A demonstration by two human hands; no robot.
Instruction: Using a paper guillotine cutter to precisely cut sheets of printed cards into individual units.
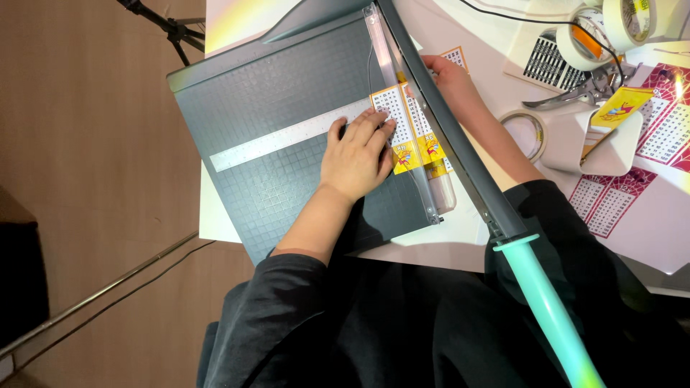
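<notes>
The left hand (357, 154) lies flat, fingers spread, pinning the yellow-and-white printed paper strip (399, 129) against the dark grey gridded paper-cutter board (280, 100). The strip's long axis runs parallel to the raised grey blade arm (460, 144), just left of it. The right hand (449, 75) touches the strip's far end beyond the arm; its grip is hidden.

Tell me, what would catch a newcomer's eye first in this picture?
Probably the grey paper cutter filling the table's left part, its long blade arm raised with a mint-green handle pointing toward the viewer. The left hand presses yellow-and-white printed cards flat at the cutting edge, while the right hand reaches behind the arm.
</notes>
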